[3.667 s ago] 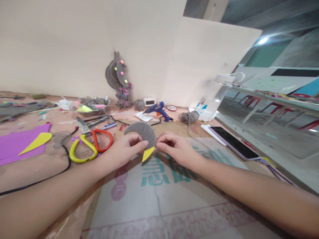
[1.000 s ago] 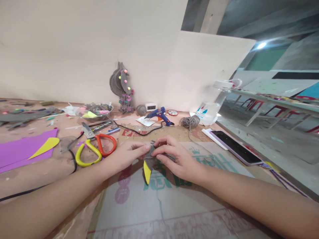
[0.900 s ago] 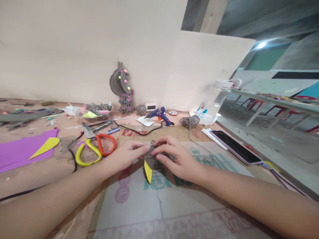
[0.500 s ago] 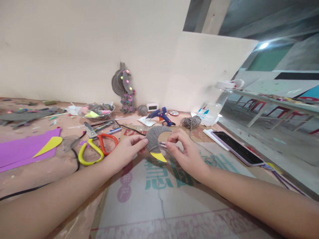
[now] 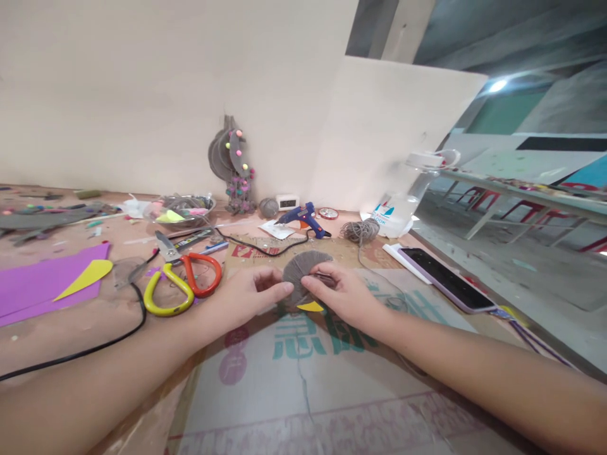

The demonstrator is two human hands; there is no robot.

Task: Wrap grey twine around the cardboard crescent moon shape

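Note:
Grey yarn is wound over most of a crescent-shaped cutout point(image 5: 300, 268), leaving one yellow tip point(image 5: 312, 306) bare at the bottom. My left hand point(image 5: 258, 287) pinches its outer edge, the thumb lying on the front. On the inner curve, my right hand point(image 5: 334, 287) has thumb and forefinger closed against the wound crescent; any yarn between those fingers is hidden. A strand trails from the grey yarn bundle point(image 5: 359, 231) toward my right forearm. The crescent is held just above a printed cardboard sheet point(image 5: 265, 404).
Scissors point(image 5: 168, 297) with yellow and red handles lie left, beside purple sheets point(image 5: 47, 278) and a yellow cutout point(image 5: 88, 278). Behind are a blue glue gun point(image 5: 303, 216) with its black cord, a plastic bowl point(image 5: 177, 218) and a bottle point(image 5: 403, 199). A phone point(image 5: 446, 278) lies right.
My right hand has moved left and in over the crescent's inner curve. The crescent has turned slightly and sits a little lower, with less yellow showing.

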